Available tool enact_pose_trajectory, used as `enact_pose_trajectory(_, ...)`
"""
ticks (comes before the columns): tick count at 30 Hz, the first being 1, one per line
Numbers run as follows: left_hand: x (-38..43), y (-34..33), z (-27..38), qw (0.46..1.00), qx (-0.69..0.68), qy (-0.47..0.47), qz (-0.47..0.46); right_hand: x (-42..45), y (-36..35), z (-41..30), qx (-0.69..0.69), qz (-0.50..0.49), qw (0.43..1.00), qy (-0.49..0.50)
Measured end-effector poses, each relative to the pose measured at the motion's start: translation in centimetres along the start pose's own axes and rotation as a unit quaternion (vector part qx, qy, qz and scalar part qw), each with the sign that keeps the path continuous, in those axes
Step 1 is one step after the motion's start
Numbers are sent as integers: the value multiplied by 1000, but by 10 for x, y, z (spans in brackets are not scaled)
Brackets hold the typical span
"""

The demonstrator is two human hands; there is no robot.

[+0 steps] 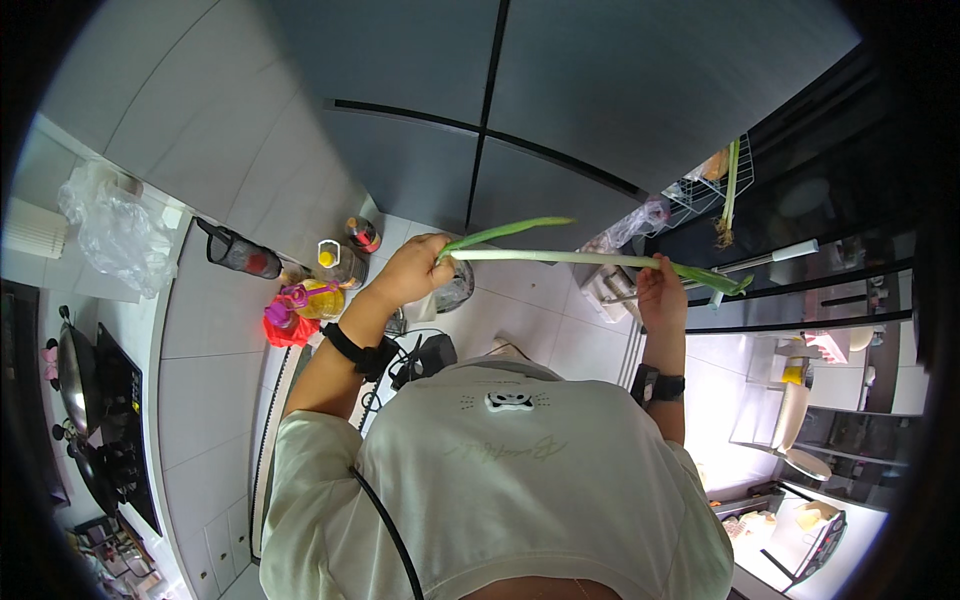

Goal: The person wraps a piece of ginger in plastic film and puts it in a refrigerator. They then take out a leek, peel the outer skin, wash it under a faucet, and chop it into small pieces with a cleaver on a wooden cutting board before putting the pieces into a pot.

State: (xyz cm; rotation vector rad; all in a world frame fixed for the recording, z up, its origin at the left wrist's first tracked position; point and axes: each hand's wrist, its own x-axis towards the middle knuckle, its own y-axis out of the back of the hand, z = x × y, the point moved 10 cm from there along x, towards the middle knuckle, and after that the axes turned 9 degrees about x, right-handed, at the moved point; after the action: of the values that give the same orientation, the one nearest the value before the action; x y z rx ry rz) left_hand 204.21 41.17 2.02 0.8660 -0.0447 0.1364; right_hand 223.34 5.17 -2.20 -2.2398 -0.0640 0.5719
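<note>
A long green onion [555, 256] stretches level between my hands, in front of a dark grey cabinet with several doors. My left hand [416, 274] is closed around its left end. From that same fist a green leaf [517, 229] slants up to the right; whether it belongs to the same stalk is hidden by the fingers. On the other side, my right hand [661, 296] pinches the stalk between thumb and fingers, where the pale part turns green. The green tip sticks out past that hand, near a metal bar with a white end [793, 250].
Another green onion with roots [729, 191] hangs at a wire basket [742, 169] on the right. Oil bottles [324, 300], a dark sauce bottle [363, 234] and a red bag [289, 330] stand low on the left. Leftward is a counter with a wok [79, 379] and a plastic bag [116, 229].
</note>
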Motion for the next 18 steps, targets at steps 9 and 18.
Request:
enact_pose_trajectory(9,-4,-8,14,994,99,-51,-9,-12,-12,-20,-29,-21,999,34)
enact_pose_trajectory(18,-14,10,36,993,-66,-69,64,0,28,7,37,-20,997,-63)
